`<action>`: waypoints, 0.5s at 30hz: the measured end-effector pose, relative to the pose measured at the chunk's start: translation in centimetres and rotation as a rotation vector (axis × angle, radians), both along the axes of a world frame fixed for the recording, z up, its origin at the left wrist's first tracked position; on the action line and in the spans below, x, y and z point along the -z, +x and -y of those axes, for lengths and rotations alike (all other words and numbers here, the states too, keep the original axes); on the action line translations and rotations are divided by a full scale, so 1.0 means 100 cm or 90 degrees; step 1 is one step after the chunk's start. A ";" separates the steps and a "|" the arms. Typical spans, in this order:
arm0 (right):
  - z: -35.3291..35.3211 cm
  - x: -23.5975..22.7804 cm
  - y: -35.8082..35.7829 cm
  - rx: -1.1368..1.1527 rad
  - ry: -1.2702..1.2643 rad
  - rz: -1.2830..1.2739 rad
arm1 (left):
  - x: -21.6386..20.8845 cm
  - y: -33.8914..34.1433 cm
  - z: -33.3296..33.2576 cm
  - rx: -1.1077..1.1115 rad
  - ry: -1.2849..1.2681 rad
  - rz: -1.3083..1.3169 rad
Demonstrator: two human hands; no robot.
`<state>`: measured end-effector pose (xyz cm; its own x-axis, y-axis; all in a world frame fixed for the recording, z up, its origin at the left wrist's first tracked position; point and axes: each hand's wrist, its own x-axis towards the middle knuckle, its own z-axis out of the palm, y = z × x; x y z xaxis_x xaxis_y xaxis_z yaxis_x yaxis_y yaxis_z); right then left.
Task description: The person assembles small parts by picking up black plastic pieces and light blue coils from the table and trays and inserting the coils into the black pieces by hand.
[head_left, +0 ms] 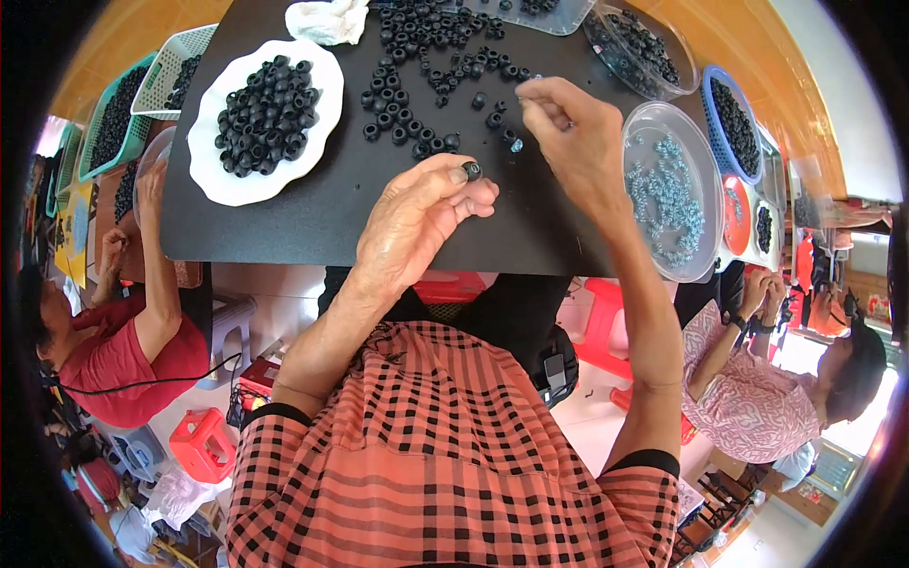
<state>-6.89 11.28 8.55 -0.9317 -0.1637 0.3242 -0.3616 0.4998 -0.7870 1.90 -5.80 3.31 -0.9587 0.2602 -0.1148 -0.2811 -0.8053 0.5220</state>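
My left hand is above the table's near side, a black round piece with a hole, like a large bead, pinched between thumb and fingertips. Up and to its right, my right hand is closed in a pinch near the loose pieces; what its fingertips hold, if anything, is too small to make out. A tiny light-blue piece lies on the dark table just left of that hand. Many more black pieces are scattered beyond my left hand. Beside my right wrist, a clear round tray holds small light-blue pieces.
A white scalloped plate heaped with black pieces stands at the left, a white cloth beyond it. At the far right are a clear tub and a blue basket. One person sits left, another right.
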 end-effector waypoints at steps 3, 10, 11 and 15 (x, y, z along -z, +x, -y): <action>-0.001 0.011 -0.024 -0.101 0.116 -0.047 | 0.001 0.000 -0.001 0.002 0.005 -0.007; 0.010 0.007 -0.040 -0.150 0.421 -0.140 | 0.004 -0.002 -0.002 -0.003 0.015 -0.009; 0.009 0.008 -0.040 -0.139 0.422 -0.150 | 0.004 -0.002 -0.002 -0.002 0.016 -0.009; 0.003 0.007 -0.028 -0.104 0.281 -0.110 | 0.004 -0.002 -0.002 -0.005 0.014 -0.020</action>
